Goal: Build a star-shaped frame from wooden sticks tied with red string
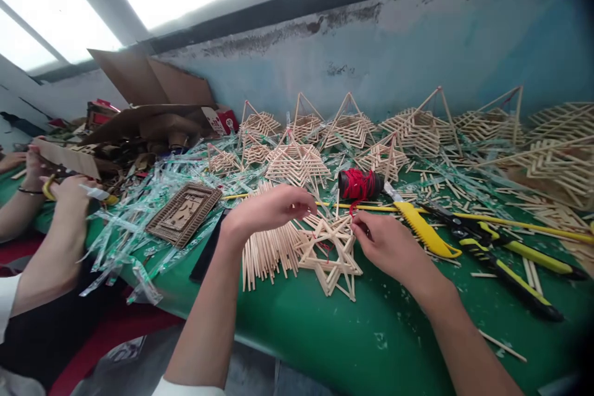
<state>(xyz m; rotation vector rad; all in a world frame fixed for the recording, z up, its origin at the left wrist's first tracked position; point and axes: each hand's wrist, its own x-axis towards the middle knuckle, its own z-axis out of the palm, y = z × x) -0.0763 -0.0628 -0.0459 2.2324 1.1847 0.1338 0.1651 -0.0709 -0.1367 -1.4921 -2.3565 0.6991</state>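
1. My right hand point(387, 241) is at the star's upper right, thumb and fingertips pinched together on a thin red string point(352, 205).
2. My left hand point(281, 203) curls above the sticks, fingers bent toward my right; I can't tell whether its fingertips meet or touch anything.
3. Between and just below my hands lies the star-shaped frame of pale wooden sticks point(347, 258), on the green tabletop point(371, 334).
4. Under my left hand, beside the star, a row of loose pale round sticks point(269, 250) lies side by side.
5. Just beyond my right hand sits a black spool wound with red string point(357, 185).
6. To the right of that hand are a yellow-handled cutting tool point(424, 229) and, farther out, black-and-yellow hand tools point(510, 278).
7. Left of my left hand are a flat black object point(208, 250), a brown rectangular relief panel point(184, 213) and clear-and-green plastic strips point(139, 232).
8. Well beyond both hands, layered stick structures with peaked tops point(299, 161) line the blue wall point(417, 49).
9. Far left, another person's hands point(69, 189) hold yellow-handled scissors point(48, 188).
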